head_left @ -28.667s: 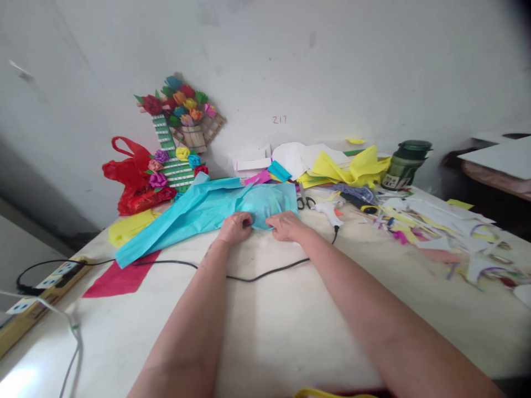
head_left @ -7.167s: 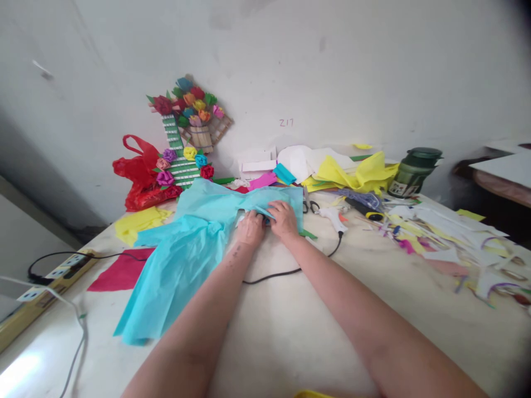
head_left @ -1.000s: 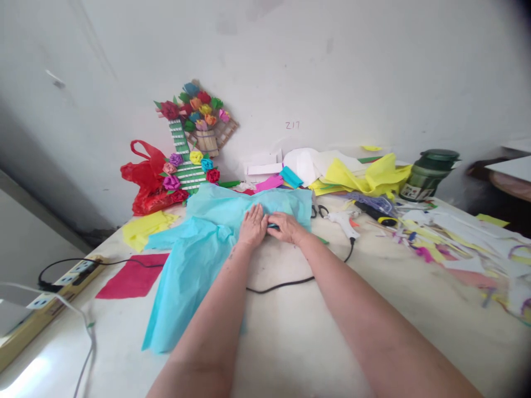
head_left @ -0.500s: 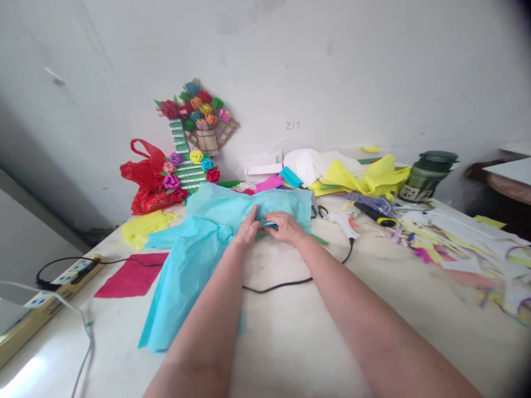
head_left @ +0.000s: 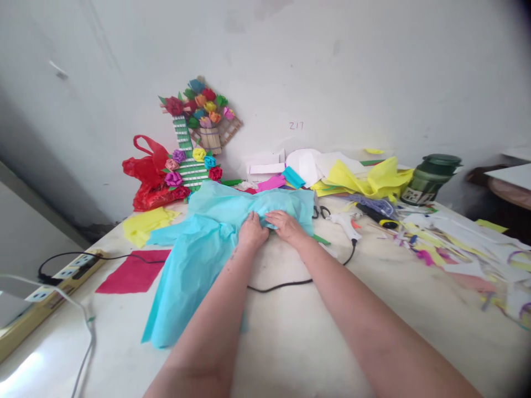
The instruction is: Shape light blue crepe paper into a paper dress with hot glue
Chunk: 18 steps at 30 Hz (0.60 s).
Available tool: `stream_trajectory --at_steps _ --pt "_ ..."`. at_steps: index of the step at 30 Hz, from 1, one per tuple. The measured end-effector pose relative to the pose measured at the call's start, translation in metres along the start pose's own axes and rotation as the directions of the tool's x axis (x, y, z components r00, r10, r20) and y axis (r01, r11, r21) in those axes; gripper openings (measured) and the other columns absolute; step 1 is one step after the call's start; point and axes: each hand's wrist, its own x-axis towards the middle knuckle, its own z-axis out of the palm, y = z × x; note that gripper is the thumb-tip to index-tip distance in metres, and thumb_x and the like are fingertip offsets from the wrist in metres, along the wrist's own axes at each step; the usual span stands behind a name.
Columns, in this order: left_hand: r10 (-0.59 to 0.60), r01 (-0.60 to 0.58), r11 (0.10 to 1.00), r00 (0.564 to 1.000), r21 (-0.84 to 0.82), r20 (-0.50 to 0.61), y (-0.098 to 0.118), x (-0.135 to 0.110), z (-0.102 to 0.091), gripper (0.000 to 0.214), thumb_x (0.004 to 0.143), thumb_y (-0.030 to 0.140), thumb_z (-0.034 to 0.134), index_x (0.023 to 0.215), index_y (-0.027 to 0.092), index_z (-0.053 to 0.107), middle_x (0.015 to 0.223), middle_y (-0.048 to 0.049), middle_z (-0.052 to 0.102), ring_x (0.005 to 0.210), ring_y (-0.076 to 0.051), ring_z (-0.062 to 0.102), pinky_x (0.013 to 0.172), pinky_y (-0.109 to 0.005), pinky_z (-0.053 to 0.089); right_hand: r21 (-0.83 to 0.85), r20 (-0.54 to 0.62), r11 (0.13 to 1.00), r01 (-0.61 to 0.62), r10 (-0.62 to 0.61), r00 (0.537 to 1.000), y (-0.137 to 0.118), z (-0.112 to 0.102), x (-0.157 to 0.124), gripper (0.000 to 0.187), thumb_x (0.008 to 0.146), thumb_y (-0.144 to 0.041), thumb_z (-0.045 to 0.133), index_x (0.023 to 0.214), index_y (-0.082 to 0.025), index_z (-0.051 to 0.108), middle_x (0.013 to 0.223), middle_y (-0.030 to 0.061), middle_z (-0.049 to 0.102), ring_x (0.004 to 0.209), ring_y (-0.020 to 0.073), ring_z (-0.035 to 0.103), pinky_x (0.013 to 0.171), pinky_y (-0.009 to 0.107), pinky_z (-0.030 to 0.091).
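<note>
A large sheet of light turquoise crepe paper (head_left: 215, 196) lies crumpled across the middle of the table, one long part (head_left: 186, 276) trailing toward me on the left. At its near edge my left hand (head_left: 253, 231) is closed, with fingers curled over the paper. Just right of it my right hand (head_left: 287, 226) grips the same edge, fingertips on the paper and thumb hidden. Between and beyond the hands the paper bulges up; what lies under it is hidden. A strip of green (head_left: 321, 240) shows from beneath, beside my right hand.
A white glue gun (head_left: 343, 224) with a black cord and black-handled scissors (head_left: 324, 212) lie at right, near paper scraps (head_left: 452, 249) and a green bottle (head_left: 431, 178). Flower crafts (head_left: 193, 171) and a red bag (head_left: 151, 171) stand behind left. A power strip (head_left: 70, 273) runs along the left edge.
My left hand's fingers, stretched forward over the paper before, are now curled at its near edge. My right hand has flattened slightly onto the paper, and the gap under its fingers is covered.
</note>
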Motion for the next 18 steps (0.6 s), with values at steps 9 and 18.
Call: stream_trajectory --at_steps 9,18 --pt "-0.012 0.016 0.985 1.000 0.175 -0.021 0.007 -0.002 0.003 0.047 0.072 0.015 0.044 0.118 0.009 0.048 0.126 -0.0131 0.047 0.123 -0.023 0.034 0.101 -0.034 0.028 -0.160 0.004 0.987 -0.036 0.037 0.999 -0.015 -0.016 0.003 0.042 0.067 -0.007 0.057 0.107 -0.017 0.059 0.121 0.0068 0.053 0.114 0.0236 0.041 0.095 0.041 0.032" --pt "0.043 -0.038 0.972 0.999 0.232 -0.017 0.003 -0.002 0.001 0.047 0.075 0.016 0.039 0.120 0.005 0.046 0.129 -0.0159 0.043 0.123 -0.024 0.034 0.102 -0.036 0.028 -0.212 0.106 0.975 -0.065 0.089 0.990 -0.014 -0.011 0.001 0.037 0.074 -0.017 0.055 0.111 -0.021 0.057 0.126 0.0038 0.049 0.122 0.0216 0.035 0.101 0.045 0.020"
